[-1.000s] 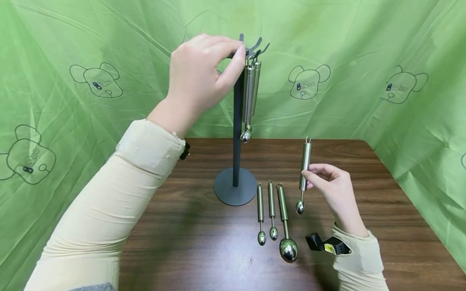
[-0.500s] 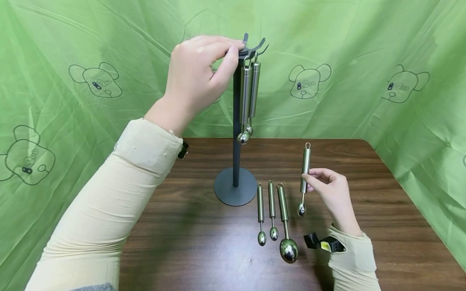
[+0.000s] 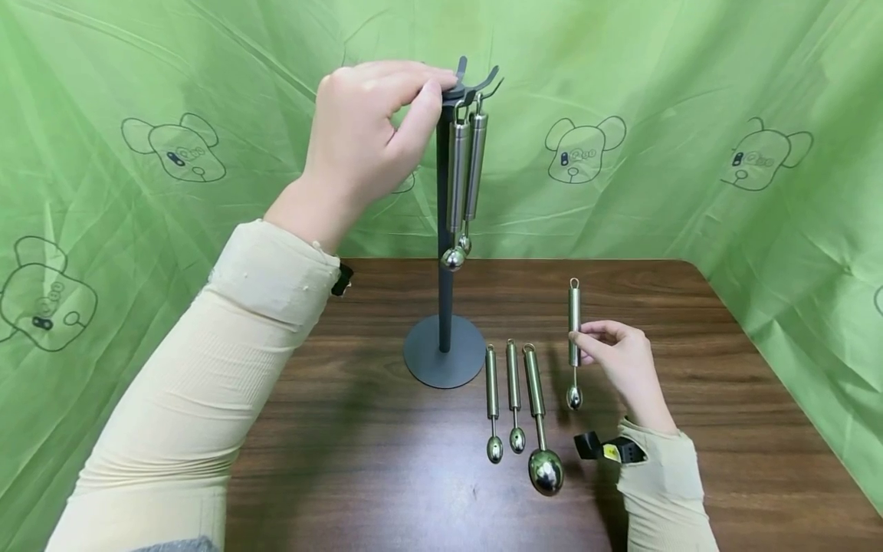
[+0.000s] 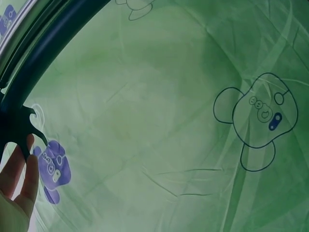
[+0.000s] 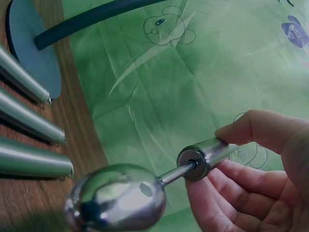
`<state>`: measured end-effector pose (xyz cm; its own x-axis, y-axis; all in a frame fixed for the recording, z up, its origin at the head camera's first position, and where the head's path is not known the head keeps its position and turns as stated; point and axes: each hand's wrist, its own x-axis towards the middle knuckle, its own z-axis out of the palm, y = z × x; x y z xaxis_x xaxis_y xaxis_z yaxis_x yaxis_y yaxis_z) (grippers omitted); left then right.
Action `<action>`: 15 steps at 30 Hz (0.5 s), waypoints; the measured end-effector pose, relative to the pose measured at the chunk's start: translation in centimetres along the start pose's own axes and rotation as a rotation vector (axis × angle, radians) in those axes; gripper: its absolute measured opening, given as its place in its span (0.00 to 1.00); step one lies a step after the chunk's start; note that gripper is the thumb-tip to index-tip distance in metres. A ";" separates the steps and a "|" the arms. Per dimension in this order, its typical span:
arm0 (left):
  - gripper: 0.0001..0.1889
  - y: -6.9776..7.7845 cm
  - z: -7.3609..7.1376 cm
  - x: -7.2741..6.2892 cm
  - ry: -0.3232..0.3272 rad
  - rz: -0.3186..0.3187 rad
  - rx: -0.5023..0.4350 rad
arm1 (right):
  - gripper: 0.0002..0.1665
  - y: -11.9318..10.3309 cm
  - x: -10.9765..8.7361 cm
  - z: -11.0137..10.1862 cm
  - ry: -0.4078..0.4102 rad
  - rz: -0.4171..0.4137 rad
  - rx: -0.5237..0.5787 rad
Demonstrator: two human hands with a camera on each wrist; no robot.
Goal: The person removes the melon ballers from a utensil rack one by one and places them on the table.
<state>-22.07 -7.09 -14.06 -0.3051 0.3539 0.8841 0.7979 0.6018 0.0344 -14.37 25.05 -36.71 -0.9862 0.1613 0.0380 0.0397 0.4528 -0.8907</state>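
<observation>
At the top of the dark grey hook stand (image 3: 445, 291), my left hand (image 3: 375, 126) pinches the hook rack with thumb and fingers. In the left wrist view the fingertips (image 4: 31, 169) lie against one of the rack's curved hooks (image 4: 38, 134). Two steel melon ballers hang by their loops from the rack, a front one (image 3: 458, 176) and one behind it (image 3: 476, 165). My right hand (image 3: 624, 364) pinches the handle of another melon baller (image 3: 574, 318), held upright with its loop up. Its round scoop (image 5: 120, 195) has a small hole and points down.
Three steel scoops lie side by side on the wooden table (image 3: 386, 475): two small melon ballers, the left one (image 3: 493, 383) and the middle one (image 3: 513, 376), and a larger scoop (image 3: 535, 383). The stand's round base (image 3: 431, 364) is left of them. Green cloth (image 3: 662, 199) surrounds the table.
The rack has turned a little under my left hand, and the hanging melon ballers have swung left and spread apart. My right hand has lowered slightly and shifted left, with its melon baller more upright.
</observation>
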 end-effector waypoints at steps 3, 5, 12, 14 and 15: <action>0.18 0.0 0.0 0.0 -0.004 0.008 0.006 | 0.22 0.4 0.3 -0.1 -0.035 0.021 -0.047; 0.19 -0.1 -0.1 0.1 -0.007 0.011 0.001 | 0.22 0.8 0.4 -0.1 -0.062 0.034 -0.066; 0.18 0.0 -0.2 0.3 -0.033 -0.054 -0.047 | 0.22 2.0 1.0 0.1 -0.169 0.093 -0.095; 0.18 0.0 -0.2 0.3 -0.038 -0.073 -0.056 | 0.22 2.3 1.1 0.2 -0.191 0.106 -0.108; 0.18 0.1 -0.2 0.3 -0.041 -0.086 -0.064 | 0.22 2.4 1.1 0.2 -0.199 0.112 -0.108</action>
<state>-22.02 -7.06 -13.71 -0.3937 0.3323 0.8571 0.7989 0.5849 0.1402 -15.44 26.13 -38.90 -0.9865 0.0444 -0.1576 0.1567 0.5349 -0.8302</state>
